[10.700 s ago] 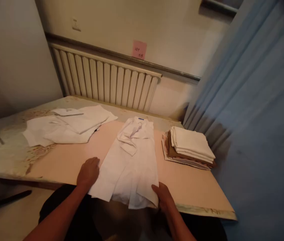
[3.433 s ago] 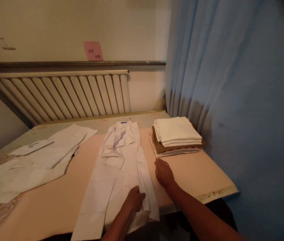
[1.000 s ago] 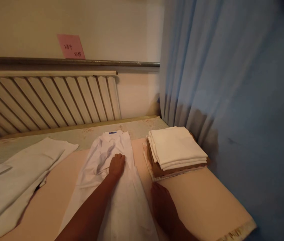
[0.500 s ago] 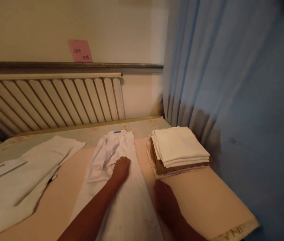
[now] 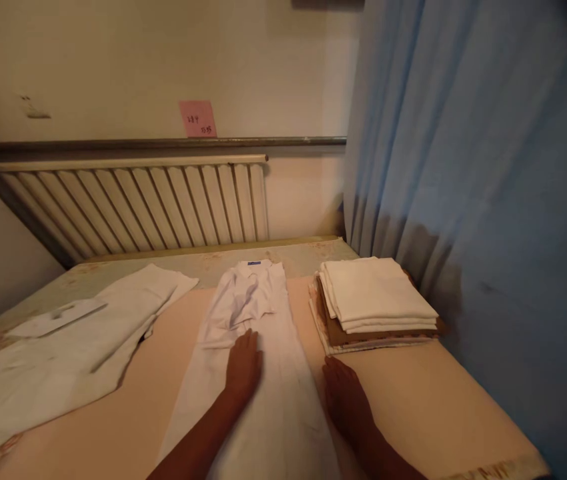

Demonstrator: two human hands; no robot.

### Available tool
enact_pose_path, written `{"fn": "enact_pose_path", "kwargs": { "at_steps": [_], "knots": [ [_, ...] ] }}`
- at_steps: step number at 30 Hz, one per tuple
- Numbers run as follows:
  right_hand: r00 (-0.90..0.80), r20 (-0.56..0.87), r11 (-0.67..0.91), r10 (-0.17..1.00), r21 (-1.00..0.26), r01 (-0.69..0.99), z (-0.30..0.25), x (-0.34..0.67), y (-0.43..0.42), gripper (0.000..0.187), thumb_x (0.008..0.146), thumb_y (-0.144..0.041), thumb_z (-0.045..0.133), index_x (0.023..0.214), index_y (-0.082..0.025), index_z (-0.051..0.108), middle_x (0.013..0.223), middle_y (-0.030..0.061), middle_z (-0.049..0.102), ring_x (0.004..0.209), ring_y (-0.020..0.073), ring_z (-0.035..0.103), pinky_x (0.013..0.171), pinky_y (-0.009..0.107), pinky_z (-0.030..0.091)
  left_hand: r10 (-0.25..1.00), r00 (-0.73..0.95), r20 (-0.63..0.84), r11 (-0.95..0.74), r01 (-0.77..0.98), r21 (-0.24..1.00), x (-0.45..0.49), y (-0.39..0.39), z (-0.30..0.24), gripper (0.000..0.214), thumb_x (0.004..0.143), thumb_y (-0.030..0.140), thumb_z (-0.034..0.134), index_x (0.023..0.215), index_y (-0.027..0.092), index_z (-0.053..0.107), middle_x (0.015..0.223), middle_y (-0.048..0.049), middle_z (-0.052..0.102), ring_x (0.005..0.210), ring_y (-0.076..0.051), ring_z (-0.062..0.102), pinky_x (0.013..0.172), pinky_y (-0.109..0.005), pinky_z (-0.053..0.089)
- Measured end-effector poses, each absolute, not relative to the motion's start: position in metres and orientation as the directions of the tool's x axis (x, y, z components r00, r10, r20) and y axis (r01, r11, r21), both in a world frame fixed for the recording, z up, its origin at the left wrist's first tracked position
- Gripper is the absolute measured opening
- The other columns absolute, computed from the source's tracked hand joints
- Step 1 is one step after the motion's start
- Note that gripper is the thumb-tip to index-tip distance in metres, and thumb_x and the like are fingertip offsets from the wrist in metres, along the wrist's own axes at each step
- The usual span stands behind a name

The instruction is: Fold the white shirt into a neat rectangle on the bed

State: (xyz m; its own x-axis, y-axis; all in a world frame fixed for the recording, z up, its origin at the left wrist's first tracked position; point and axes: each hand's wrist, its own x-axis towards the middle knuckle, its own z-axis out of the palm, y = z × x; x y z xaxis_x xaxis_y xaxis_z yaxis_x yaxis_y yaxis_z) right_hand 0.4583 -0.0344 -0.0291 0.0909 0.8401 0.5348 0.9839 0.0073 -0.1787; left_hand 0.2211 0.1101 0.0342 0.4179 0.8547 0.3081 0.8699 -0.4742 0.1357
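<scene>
A white garment [image 5: 263, 313], folded into a long narrow strip with its collar at the far end, lies lengthwise on the peach-coloured table [image 5: 403, 400]. My left hand [image 5: 244, 365] lies flat on the middle of the strip, fingers stretched out toward the collar. My right hand [image 5: 346, 400] rests palm down on the table just beside the strip's right edge, fingers extended, holding nothing.
A stack of folded cloths [image 5: 373, 303], white over brown, sits at the right. Loose white garments [image 5: 68, 347] are spread at the left. A radiator [image 5: 138, 203] runs along the back wall with a pink note [image 5: 197, 119] above. A blue curtain [image 5: 473, 167] hangs on the right.
My left hand has slid back along the garment from near the collar toward me. The right hand has stayed beside the strip. The camera view has shifted slightly left.
</scene>
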Motion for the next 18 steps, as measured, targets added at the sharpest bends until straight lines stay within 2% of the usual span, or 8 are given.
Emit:
{"fn": "enact_pose_path", "kwargs": {
  "at_steps": [4, 8, 11, 13, 15, 18],
  "knots": [
    [0.087, 0.542, 0.013, 0.836, -0.177, 0.984, -0.028, 0.458, -0.035, 0.035, 0.078, -0.005, 0.046, 0.106, -0.014, 0.065, 0.119, 0.0101, 0.065, 0.116, 0.0220, 0.055, 0.104, 0.037, 0.040, 0.913, 0.240, 0.331, -0.306, 0.937, 0.166, 0.190, 0.114, 0.051, 0.037, 0.090, 0.025, 0.043, 0.122, 0.009, 0.052, 0.122, -0.0161, 0.057, 0.111, -0.027, 0.052, 0.095, -0.039, 0.040],
    [0.079, 0.549, 0.016, 0.832, -0.166, 0.986, -0.028, 0.458, -0.035, 0.036, 0.079, -0.005, 0.045, 0.106, -0.015, 0.065, 0.119, 0.0103, 0.065, 0.117, 0.0220, 0.055, 0.103, 0.038, 0.040, 0.899, 0.342, 0.273, -0.389, 0.911, 0.140, 0.183, 0.099, 0.053, 0.041, 0.088, 0.033, 0.050, 0.124, 0.014, 0.051, 0.125, -0.0150, 0.053, 0.115, -0.026, 0.049, 0.094, -0.036, 0.039],
    [0.081, 0.552, 0.016, 0.830, -0.167, 0.986, -0.027, 0.457, -0.035, 0.035, 0.079, -0.005, 0.045, 0.105, -0.016, 0.065, 0.118, 0.0103, 0.065, 0.117, 0.0214, 0.055, 0.103, 0.038, 0.039, 0.896, 0.407, 0.178, -0.428, 0.898, 0.103, 0.188, 0.090, 0.045, 0.039, 0.084, 0.030, 0.054, 0.120, 0.016, 0.054, 0.124, -0.0150, 0.054, 0.115, -0.029, 0.048, 0.092, -0.040, 0.039],
    [0.087, 0.546, 0.011, 0.834, -0.173, 0.985, -0.027, 0.457, -0.035, 0.037, 0.078, -0.005, 0.045, 0.107, -0.016, 0.065, 0.119, 0.0103, 0.065, 0.117, 0.0213, 0.055, 0.104, 0.038, 0.039, 0.922, 0.359, 0.146, -0.384, 0.897, 0.218, 0.192, 0.090, 0.041, 0.025, 0.083, 0.024, 0.052, 0.106, 0.017, 0.060, 0.113, -0.0142, 0.058, 0.111, -0.029, 0.050, 0.091, -0.041, 0.038],
    [0.094, 0.534, 0.003, 0.840, -0.179, 0.984, -0.027, 0.457, -0.035, 0.039, 0.077, -0.004, 0.045, 0.108, -0.016, 0.064, 0.120, 0.0101, 0.065, 0.117, 0.0215, 0.054, 0.104, 0.038, 0.039, 0.954, 0.265, 0.140, -0.300, 0.862, 0.409, 0.192, 0.096, 0.040, 0.013, 0.081, 0.018, 0.050, 0.088, 0.017, 0.061, 0.100, -0.0126, 0.062, 0.105, -0.027, 0.053, 0.090, -0.041, 0.038],
    [0.105, 0.517, -0.006, 0.850, -0.190, 0.982, -0.028, 0.456, -0.035, 0.039, 0.077, -0.004, 0.044, 0.109, -0.016, 0.064, 0.122, 0.0096, 0.064, 0.119, 0.0220, 0.053, 0.105, 0.039, 0.038, 0.983, 0.122, 0.137, -0.181, 0.774, 0.607, 0.184, 0.114, 0.049, 0.008, 0.079, 0.018, 0.050, 0.074, 0.018, 0.056, 0.078, -0.0065, 0.061, 0.088, -0.023, 0.057, 0.084, -0.037, 0.040]
  ]
}}
